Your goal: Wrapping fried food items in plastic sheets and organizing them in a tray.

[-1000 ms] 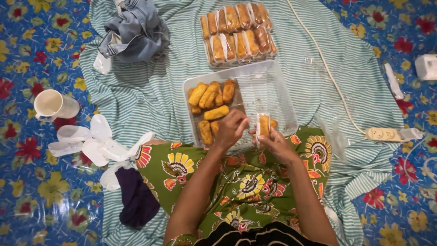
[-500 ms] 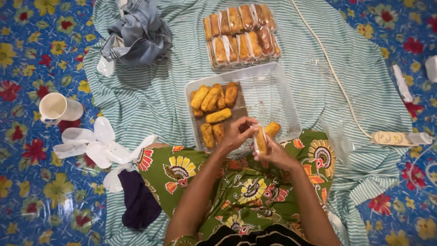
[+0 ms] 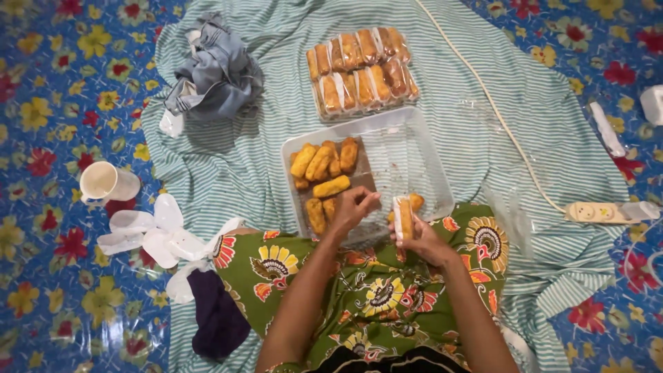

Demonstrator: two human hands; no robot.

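Striped green cloth over flowered blue floor mat

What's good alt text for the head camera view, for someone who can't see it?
A seated person's right hand holds a golden fried roll in a clear plastic sleeve, while the left hand reaches into a clear rectangular plastic tray of unwrapped rolls on a green striped cloth.
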